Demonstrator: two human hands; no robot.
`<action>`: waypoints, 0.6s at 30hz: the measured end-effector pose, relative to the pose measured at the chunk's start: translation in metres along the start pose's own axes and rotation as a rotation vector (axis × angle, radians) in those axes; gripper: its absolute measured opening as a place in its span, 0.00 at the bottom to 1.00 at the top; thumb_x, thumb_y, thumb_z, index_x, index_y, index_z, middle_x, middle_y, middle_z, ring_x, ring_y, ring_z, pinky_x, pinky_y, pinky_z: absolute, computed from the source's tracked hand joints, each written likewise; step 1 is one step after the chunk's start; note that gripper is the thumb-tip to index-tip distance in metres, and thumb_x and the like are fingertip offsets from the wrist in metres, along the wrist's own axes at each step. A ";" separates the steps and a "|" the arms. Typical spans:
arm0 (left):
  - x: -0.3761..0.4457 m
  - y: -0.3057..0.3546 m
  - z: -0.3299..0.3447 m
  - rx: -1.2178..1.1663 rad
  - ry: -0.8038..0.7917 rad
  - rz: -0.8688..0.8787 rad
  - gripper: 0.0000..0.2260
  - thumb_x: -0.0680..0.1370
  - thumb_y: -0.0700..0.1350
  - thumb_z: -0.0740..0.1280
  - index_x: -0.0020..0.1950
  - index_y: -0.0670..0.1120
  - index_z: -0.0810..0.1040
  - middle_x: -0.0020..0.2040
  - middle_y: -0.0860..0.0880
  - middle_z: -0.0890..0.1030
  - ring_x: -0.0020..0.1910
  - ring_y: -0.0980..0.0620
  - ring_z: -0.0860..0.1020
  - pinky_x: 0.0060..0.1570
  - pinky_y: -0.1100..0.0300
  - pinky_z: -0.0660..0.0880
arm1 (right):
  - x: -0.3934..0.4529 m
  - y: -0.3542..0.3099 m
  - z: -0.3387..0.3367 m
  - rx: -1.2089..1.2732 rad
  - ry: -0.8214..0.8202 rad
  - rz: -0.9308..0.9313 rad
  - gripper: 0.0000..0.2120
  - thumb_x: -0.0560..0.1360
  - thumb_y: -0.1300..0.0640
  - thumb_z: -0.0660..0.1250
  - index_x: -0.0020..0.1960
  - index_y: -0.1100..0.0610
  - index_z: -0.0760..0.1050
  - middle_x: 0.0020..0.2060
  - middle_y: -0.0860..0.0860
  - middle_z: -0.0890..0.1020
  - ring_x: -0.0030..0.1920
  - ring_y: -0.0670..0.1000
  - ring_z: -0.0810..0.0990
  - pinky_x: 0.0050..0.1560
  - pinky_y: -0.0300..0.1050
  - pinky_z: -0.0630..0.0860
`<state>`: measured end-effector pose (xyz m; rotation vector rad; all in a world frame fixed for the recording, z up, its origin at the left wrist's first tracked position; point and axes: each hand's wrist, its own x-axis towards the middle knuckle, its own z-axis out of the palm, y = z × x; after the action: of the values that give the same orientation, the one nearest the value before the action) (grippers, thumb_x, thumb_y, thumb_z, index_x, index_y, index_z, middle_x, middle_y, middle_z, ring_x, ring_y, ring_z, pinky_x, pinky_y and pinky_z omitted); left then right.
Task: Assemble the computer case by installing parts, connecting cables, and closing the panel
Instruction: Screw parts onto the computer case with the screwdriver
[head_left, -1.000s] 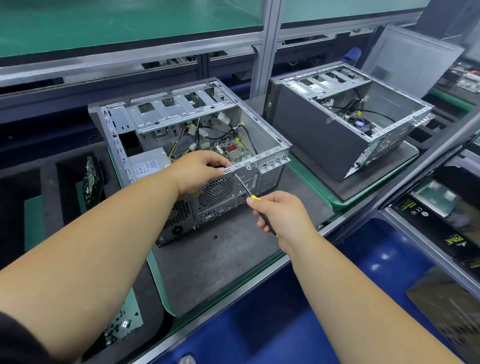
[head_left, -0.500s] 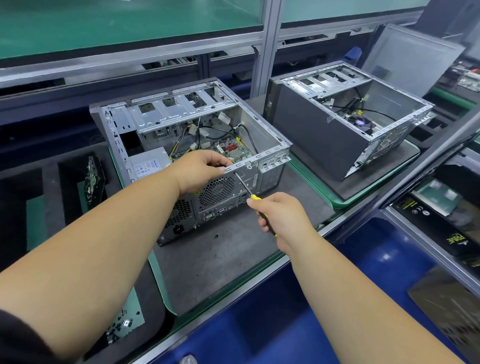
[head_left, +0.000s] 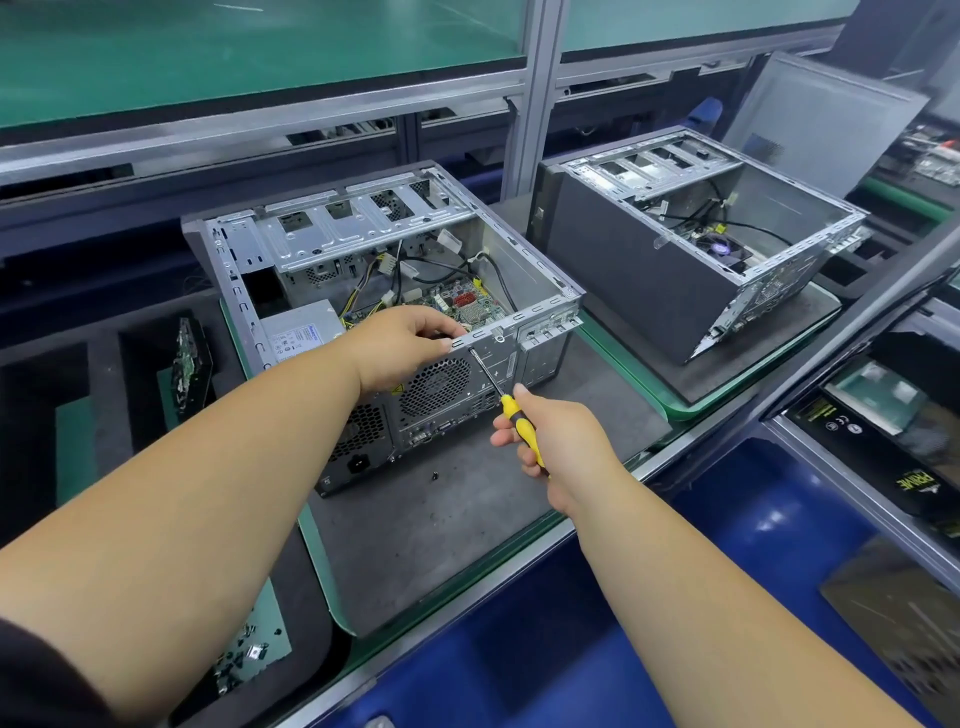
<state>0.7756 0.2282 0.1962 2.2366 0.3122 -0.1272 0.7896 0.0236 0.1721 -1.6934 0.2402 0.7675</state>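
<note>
Bench: grey mat (head_left: 415, 519) carries the open computer case (head_left: 363, 291), unmoved.
Left hand (head_left: 405, 343): still gripping the case's rear top rail.
Right hand (head_left: 550, 441): fingers wrapped round the screwdriver (head_left: 522, 423), its yellow handle more exposed than before, tip at the rail.
Screw (head_left: 434, 475): loose on the mat, same spot.

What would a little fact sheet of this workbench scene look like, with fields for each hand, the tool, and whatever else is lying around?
left hand: left hand grips the rear top edge of the open computer case
right hand: right hand holds the yellow-and-black screwdriver by its handle
tool tip: at the case's rear top edge, beside the left fingers
case state: side open, motherboard and cables visible
loose part: small dark screw on the grey mat
nearby: second open case to the right, on its own mat
</note>
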 end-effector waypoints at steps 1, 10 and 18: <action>0.001 0.000 0.001 0.029 -0.002 -0.004 0.08 0.81 0.48 0.64 0.51 0.60 0.81 0.47 0.49 0.83 0.37 0.48 0.76 0.41 0.58 0.72 | 0.000 0.002 0.000 0.000 -0.001 -0.012 0.21 0.80 0.43 0.65 0.42 0.60 0.81 0.28 0.50 0.83 0.21 0.44 0.66 0.22 0.36 0.63; 0.004 -0.002 0.003 0.028 0.015 -0.024 0.08 0.80 0.49 0.64 0.54 0.58 0.81 0.50 0.53 0.84 0.43 0.50 0.82 0.48 0.53 0.78 | 0.001 0.004 0.000 -0.056 0.022 -0.054 0.17 0.79 0.44 0.67 0.42 0.57 0.80 0.28 0.49 0.82 0.22 0.46 0.66 0.23 0.37 0.64; 0.005 0.002 0.005 -0.032 0.044 -0.027 0.04 0.78 0.49 0.68 0.51 0.57 0.81 0.41 0.59 0.79 0.27 0.65 0.72 0.33 0.62 0.66 | 0.000 0.004 -0.001 -0.037 0.005 -0.054 0.18 0.79 0.44 0.68 0.43 0.58 0.81 0.29 0.50 0.82 0.22 0.46 0.66 0.23 0.36 0.64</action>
<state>0.7809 0.2236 0.1933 2.2058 0.3664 -0.0871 0.7875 0.0220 0.1686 -1.7300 0.1839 0.7314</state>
